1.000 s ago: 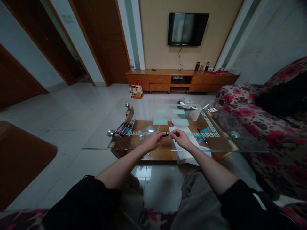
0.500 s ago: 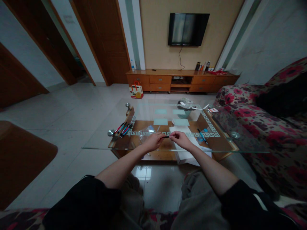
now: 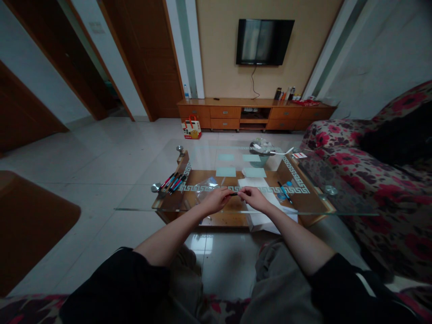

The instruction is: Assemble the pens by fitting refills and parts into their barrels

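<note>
Head view: both hands [image 3: 236,198] pinched together on a dark pen [image 3: 233,194], mostly hidden.

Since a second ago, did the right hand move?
Yes, a little. The right hand slid left toward the left hand, closing the gap over the pen, judged against the table's pattern.

Scene is being rendered dim and underexposed, with heavy darkening toward the corners. Pale light is being reflected off the glass table [image 3: 141,198] and tiled floor [image 3: 111,157]. Edges are being bowed by wide-angle distortion. Small details are being left soft.
</note>
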Demonstrator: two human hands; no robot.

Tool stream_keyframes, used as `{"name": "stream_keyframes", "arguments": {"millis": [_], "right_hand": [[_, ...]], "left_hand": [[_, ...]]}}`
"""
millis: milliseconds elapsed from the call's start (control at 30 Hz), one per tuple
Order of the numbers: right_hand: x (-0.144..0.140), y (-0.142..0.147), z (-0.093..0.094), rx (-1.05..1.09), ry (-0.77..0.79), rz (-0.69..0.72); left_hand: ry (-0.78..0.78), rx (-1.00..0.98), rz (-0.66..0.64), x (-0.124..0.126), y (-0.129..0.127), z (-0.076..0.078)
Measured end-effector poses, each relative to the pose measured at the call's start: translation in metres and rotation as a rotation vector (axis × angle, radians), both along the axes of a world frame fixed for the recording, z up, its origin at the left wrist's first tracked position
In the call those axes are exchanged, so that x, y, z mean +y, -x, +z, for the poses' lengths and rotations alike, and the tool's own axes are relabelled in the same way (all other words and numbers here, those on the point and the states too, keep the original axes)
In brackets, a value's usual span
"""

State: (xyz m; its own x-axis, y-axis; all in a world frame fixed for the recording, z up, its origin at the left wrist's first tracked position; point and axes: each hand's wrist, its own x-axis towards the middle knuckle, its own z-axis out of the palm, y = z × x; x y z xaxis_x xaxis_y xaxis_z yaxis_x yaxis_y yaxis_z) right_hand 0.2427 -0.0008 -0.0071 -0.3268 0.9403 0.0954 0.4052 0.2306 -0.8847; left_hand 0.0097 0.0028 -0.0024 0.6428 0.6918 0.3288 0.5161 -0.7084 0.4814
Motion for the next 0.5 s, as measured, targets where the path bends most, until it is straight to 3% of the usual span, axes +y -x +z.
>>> {"name": "stream_keyframes", "arguments": {"millis": [500], "right_hand": [[0.0027, -0.0009, -0.0068, -0.189, -0.033, 0.064]], "left_hand": [[-0.023, 0.032, -0.021, -0.0007, 0.0000, -0.0008]]}}
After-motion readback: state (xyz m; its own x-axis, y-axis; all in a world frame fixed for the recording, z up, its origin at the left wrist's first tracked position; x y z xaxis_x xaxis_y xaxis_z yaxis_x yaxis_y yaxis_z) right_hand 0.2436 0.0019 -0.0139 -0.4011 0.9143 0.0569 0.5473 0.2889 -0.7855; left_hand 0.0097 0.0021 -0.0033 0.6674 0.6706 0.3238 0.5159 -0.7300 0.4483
